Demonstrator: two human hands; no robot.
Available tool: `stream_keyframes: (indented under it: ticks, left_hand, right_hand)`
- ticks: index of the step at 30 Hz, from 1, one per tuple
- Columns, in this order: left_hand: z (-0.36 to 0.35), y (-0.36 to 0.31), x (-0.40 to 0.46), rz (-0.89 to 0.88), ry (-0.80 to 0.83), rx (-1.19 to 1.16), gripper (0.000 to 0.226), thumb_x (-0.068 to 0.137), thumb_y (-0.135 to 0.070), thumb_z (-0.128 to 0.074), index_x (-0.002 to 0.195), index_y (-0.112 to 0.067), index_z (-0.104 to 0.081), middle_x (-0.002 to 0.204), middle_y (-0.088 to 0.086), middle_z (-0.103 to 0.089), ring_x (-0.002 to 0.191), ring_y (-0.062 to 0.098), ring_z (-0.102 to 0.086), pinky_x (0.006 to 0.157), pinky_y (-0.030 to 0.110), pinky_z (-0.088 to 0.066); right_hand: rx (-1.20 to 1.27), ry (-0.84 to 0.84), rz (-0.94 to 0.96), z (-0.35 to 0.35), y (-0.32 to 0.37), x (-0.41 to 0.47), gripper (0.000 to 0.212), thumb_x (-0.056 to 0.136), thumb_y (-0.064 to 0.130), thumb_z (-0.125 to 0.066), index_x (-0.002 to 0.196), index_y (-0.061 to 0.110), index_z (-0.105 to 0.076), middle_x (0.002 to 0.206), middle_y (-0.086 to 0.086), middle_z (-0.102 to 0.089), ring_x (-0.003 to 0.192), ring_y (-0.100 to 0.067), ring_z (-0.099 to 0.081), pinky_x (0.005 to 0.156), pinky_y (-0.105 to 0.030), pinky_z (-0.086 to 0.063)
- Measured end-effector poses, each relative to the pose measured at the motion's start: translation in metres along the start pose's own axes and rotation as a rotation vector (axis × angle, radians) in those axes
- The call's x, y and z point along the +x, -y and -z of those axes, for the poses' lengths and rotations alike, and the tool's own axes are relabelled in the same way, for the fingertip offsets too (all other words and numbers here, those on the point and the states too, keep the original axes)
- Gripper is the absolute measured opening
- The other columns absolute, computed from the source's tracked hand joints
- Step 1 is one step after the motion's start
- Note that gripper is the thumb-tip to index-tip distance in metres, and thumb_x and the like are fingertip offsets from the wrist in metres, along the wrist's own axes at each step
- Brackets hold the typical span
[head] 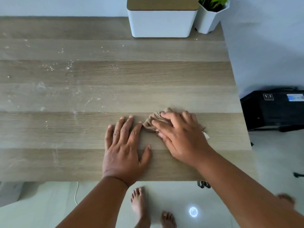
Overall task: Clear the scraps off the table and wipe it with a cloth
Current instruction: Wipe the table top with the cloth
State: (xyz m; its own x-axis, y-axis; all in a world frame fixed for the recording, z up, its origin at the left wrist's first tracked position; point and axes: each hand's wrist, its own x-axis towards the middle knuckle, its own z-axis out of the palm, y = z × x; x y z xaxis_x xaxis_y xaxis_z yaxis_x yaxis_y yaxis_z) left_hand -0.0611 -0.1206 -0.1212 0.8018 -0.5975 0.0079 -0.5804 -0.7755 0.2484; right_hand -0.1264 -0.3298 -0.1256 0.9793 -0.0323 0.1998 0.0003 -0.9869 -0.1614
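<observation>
The right hand (pixel 179 137) presses down on a bunched tan cloth (pixel 154 120) near the right side of the wooden worktop (pixel 115 71), its fingers spread and slightly bent over the fabric, with folds of cloth showing past the fingertips on the far left side. Just to its left, the left hand (pixel 125 148) lies flat on the bare wood, fingers straight and apart, holding nothing, its index fingertip close to the cloth's edge. Pale crumbs and smears (pixel 69 68) are scattered across the left and far-left part of the worktop. At the far edge stand a white box with a tan lid (pixel 162 22) and, to its right, a white pot with a green plant (pixel 209 18).
</observation>
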Motion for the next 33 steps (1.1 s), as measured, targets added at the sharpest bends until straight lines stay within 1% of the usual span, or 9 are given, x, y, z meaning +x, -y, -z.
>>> stream_keyframes:
  ticks: [2, 4, 8, 12, 16, 20, 24, 27, 33]
  left_hand:
    - [0.0, 0.0, 0.0, -0.001, 0.002, -0.001, 0.072, 0.09, -0.059, -0.046, 0.152, -0.022, -0.046, 0.165, 0.004, -0.035, 0.157, 0.025, -0.02, 0.126, 0.055, -0.015]
    - [0.0, 0.001, 0.0, 0.0, 0.002, -0.003, 0.072, 0.09, -0.059, -0.046, 0.152, -0.022, -0.046, 0.165, 0.003, -0.034, 0.157, 0.024, -0.019, 0.126, 0.054, -0.015]
    - [0.0, 0.002, 0.0, 0.0, -0.002, -0.01, 0.072, 0.091, -0.059, -0.046, 0.152, -0.022, -0.045, 0.165, 0.003, -0.034, 0.158, 0.024, -0.018, 0.127, 0.054, -0.013]
    - [0.0, 0.002, 0.0, 0.004, 0.003, -0.008, 0.071, 0.09, -0.058, -0.048, 0.152, -0.023, -0.045, 0.166, 0.002, -0.033, 0.158, 0.023, -0.017, 0.127, 0.053, -0.012]
    - [0.0, 0.002, -0.001, 0.0, -0.018, -0.007, 0.071, 0.09, -0.057, -0.049, 0.151, -0.022, -0.046, 0.165, 0.003, -0.034, 0.157, 0.024, -0.019, 0.126, 0.054, -0.013]
    - [-0.001, 0.002, -0.001, 0.003, -0.025, -0.005, 0.073, 0.088, -0.058, -0.049, 0.151, -0.021, -0.046, 0.165, 0.003, -0.035, 0.157, 0.024, -0.02, 0.126, 0.053, -0.014]
    - [-0.001, 0.001, -0.001, 0.006, -0.028, -0.005, 0.073, 0.088, -0.059, -0.049, 0.15, -0.02, -0.047, 0.165, 0.004, -0.035, 0.157, 0.024, -0.021, 0.126, 0.054, -0.016]
    - [-0.001, 0.001, 0.0, 0.002, -0.026, -0.008, 0.073, 0.089, -0.058, -0.049, 0.151, -0.021, -0.046, 0.165, 0.003, -0.034, 0.157, 0.024, -0.019, 0.126, 0.054, -0.014]
    - [0.0, 0.001, 0.0, 0.008, -0.02, -0.008, 0.073, 0.089, -0.057, -0.051, 0.152, -0.021, -0.044, 0.165, 0.004, -0.034, 0.158, 0.024, -0.018, 0.126, 0.054, -0.013]
  right_hand:
    - [-0.003, 0.059, 0.093, 0.011, -0.017, -0.029, 0.039, 0.103, 0.046, -0.052, 0.141, 0.037, -0.06, 0.144, -0.001, -0.055, 0.108, -0.031, -0.052, 0.09, -0.048, -0.042]
    - [-0.008, 0.089, 0.088, 0.021, -0.043, -0.047, 0.041, 0.103, 0.048, -0.051, 0.142, 0.038, -0.059, 0.143, -0.001, -0.055, 0.109, -0.031, -0.054, 0.092, -0.048, -0.044]
    - [-0.059, 0.019, -0.195, 0.023, -0.083, -0.032, 0.047, 0.101, 0.05, -0.046, 0.145, 0.037, -0.056, 0.139, -0.003, -0.052, 0.112, -0.035, -0.05, 0.095, -0.046, -0.041]
    - [-0.08, -0.085, -0.426, 0.004, -0.063, 0.03, 0.04, 0.096, 0.047, -0.053, 0.133, 0.039, -0.065, 0.135, 0.002, -0.055, 0.107, -0.035, -0.047, 0.089, -0.042, -0.038]
    - [-0.054, -0.117, -0.343, -0.013, -0.01, 0.074, 0.037, 0.091, 0.042, -0.059, 0.127, 0.038, -0.068, 0.131, 0.002, -0.059, 0.107, -0.034, -0.05, 0.087, -0.042, -0.037]
    - [-0.007, -0.103, -0.256, -0.015, 0.021, 0.059, 0.037, 0.093, 0.043, -0.057, 0.127, 0.036, -0.067, 0.131, 0.003, -0.059, 0.106, -0.032, -0.051, 0.086, -0.043, -0.038]
    - [0.048, -0.059, -0.142, 0.002, 0.017, -0.005, 0.036, 0.1, 0.045, -0.054, 0.132, 0.036, -0.065, 0.136, 0.003, -0.058, 0.103, -0.029, -0.05, 0.086, -0.044, -0.04]
    - [0.064, -0.004, -0.032, 0.017, -0.02, -0.045, 0.037, 0.102, 0.048, -0.053, 0.134, 0.035, -0.067, 0.138, 0.001, -0.06, 0.103, -0.031, -0.054, 0.09, -0.048, -0.043]
    - [-0.042, -0.086, -0.331, 0.015, -0.06, -0.008, 0.041, 0.097, 0.049, -0.056, 0.133, 0.035, -0.069, 0.135, 0.001, -0.06, 0.107, -0.036, -0.053, 0.09, -0.047, -0.044]
